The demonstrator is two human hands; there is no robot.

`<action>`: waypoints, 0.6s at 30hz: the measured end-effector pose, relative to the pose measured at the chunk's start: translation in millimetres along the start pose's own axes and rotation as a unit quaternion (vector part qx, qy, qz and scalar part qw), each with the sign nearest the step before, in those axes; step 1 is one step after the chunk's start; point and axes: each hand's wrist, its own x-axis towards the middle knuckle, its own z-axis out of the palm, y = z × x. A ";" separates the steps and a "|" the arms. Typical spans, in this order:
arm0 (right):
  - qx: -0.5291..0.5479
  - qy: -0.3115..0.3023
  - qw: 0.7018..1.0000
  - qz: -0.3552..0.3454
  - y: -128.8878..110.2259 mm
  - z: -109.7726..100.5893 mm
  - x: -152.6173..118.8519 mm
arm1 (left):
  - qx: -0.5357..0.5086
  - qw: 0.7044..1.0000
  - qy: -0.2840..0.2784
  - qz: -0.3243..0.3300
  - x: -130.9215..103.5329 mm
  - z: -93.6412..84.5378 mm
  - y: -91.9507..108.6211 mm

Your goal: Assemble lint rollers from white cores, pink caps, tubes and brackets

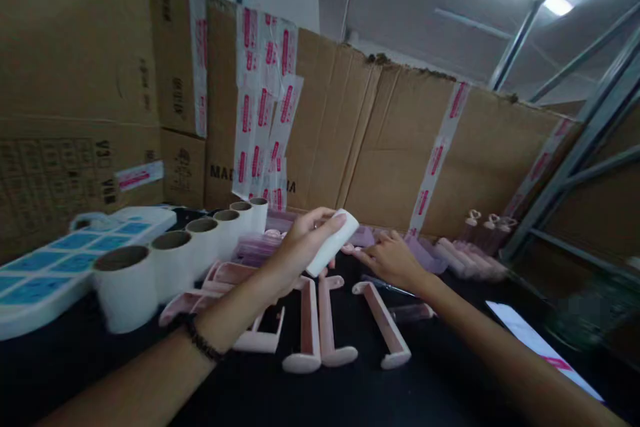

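My left hand (305,240) is closed round a slim white roll (333,243), held tilted above the black table. My right hand (395,260) reaches to the back of the table, thumb stretched towards small pink round pieces (349,249); its fingertips are partly hidden and look apart. Below the hands lie long pink holders with rounded ends, one in the middle (310,327), another beside it (327,327) and one to the right (384,327). More pink frames (255,340) sit partly behind my left forearm.
Several white rolls with cardboard cores (125,287) stand in a row at left, beside a white case with blue panels (75,243). Purple translucent pieces (255,248) and pink cylinders (470,259) lie at the back. Cardboard walls (325,140) close off the far side. A white strip (540,347) lies right.
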 end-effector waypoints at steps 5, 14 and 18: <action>0.017 0.001 1.000 -0.014 -2.5 5.8 1.1 | -0.006 1.000 0.000 0.004 -3.4 3.2 1.9; 0.137 0.155 0.978 -0.002 -1.5 -7.5 -3.8 | -0.093 0.995 0.018 0.014 -4.1 3.2 7.9; 0.237 0.294 0.926 -0.002 -28.3 -28.8 -17.8 | -0.155 0.986 0.063 0.024 -3.8 4.7 7.9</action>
